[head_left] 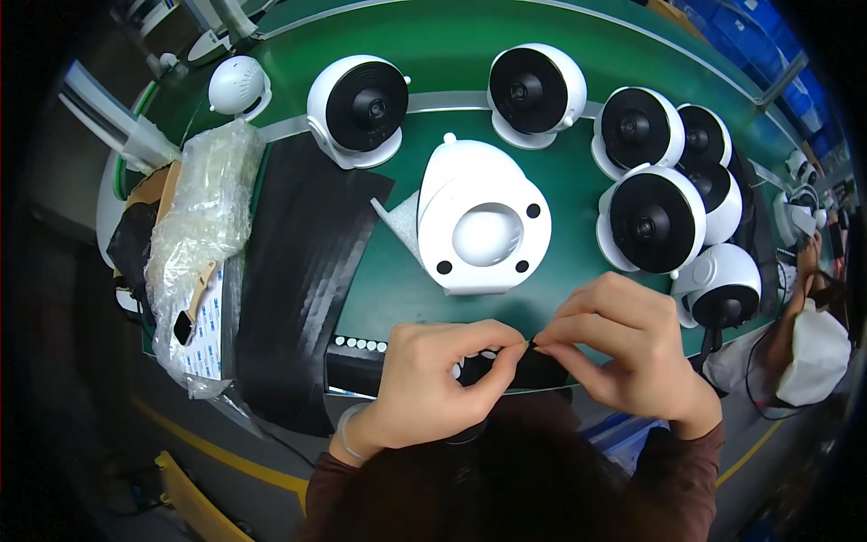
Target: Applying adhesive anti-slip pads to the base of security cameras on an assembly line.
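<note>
My left hand (442, 375) and my right hand (632, 348) meet fingertip to fingertip over the near edge of the bench. Each is closed in a pinch. A tiny dark piece shows at the right fingertips, perhaps a round foot pad; what the left fingers hold is too small to name. Beneath the hands lies a black sheet (352, 370) with a row of white dots along its edge. Just beyond them, a white camera housing (479, 212) lies with its base facing up. Three black round pads sit around the base's round opening. White foam (400, 224) props its left side.
White cameras with black fronts (366, 106) stand along the back and in a cluster on the right (652, 223). A long black mat (298, 271) and bubble wrap (203, 208) cover the left side. A co-worker's arm (795, 303) shows at far right.
</note>
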`<state>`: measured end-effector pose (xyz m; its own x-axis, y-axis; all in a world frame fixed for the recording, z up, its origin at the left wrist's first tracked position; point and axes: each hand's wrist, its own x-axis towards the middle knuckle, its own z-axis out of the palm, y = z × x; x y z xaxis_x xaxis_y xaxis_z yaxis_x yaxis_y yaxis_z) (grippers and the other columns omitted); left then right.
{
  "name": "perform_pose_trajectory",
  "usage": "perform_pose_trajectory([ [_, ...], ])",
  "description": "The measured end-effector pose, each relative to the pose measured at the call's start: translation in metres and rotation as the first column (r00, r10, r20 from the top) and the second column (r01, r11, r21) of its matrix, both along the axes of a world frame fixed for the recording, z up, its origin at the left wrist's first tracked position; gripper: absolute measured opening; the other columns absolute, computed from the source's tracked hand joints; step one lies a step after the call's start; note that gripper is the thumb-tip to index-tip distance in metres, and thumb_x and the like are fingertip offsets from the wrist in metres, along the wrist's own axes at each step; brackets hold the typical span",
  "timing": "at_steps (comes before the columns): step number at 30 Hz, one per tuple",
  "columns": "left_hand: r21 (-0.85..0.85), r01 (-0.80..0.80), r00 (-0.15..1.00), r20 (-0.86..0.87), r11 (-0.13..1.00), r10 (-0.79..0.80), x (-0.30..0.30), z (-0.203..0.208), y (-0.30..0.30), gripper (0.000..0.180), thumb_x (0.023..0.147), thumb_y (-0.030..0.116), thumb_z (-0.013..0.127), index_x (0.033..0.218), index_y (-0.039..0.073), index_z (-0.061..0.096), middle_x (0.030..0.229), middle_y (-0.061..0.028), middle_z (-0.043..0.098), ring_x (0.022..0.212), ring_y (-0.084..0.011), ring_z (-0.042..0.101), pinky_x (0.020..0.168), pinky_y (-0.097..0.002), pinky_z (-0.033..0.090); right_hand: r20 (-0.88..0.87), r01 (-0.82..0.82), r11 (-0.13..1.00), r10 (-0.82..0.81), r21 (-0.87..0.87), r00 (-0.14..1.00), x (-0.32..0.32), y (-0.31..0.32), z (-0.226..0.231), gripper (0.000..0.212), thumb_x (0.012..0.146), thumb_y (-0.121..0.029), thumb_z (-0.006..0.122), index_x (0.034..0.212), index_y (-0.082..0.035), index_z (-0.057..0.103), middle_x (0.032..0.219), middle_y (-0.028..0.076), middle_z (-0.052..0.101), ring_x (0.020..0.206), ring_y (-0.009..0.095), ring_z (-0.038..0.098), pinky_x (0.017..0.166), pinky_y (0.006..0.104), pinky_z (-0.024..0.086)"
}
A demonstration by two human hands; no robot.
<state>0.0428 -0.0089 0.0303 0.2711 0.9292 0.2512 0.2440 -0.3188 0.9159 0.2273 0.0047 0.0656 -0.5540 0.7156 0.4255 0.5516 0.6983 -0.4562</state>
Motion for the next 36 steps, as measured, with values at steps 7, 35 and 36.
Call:
perform_pose_trajectory([
  [7,-0.095,0.047,0.996,-0.073,0.994,-0.054,-0.007,0.005,-0.001,0.013,0.07,-0.004,0.063,0.083,-0.003,0.061,0.06,-0.0052,0.062,0.058,-0.0069,0.058,0.055,-0.0189,0.044,-0.033,-0.088,0.987,0.084,-0.135,0.996,-0.002,0.01,0.003,0.014,0.062,-0.003,0.067,0.074,-0.006,0.06,0.074,0.005,0.057,0.071,0.023,0.058,0.058,0.03,0.047],
  [35,0.013,-0.107,0.994,-0.014,0.994,0.107,-0.023,-0.012,0.005,0.071,0.067,-0.002,0.065,0.127,-0.013,0.028,0.114,-0.0214,0.054,0.075,-0.0173,0.066,0.07,-0.0241,0.047,-0.17,0.123,0.986,-0.142,-0.114,0.975,-0.057,0.061,0.011,0.006,0.071,0.005,0.059,0.076,0.004,0.059,0.089,0.013,0.063,0.084,0.016,0.058,0.076,0.0252,0.043],
  [36,0.012,-0.109,0.994,-0.013,0.994,0.109,-0.023,-0.012,0.005,0.071,0.067,-0.002,0.065,0.127,-0.013,0.028,0.114,-0.0214,0.054,0.075,-0.0173,0.066,0.07,-0.0241,0.047,-0.171,0.131,0.984,-0.149,-0.117,0.974,-0.058,0.061,0.01,0.006,0.07,0.006,0.059,0.076,0.004,0.059,0.089,0.013,0.063,0.083,0.016,0.058,0.075,0.0251,0.043],
])
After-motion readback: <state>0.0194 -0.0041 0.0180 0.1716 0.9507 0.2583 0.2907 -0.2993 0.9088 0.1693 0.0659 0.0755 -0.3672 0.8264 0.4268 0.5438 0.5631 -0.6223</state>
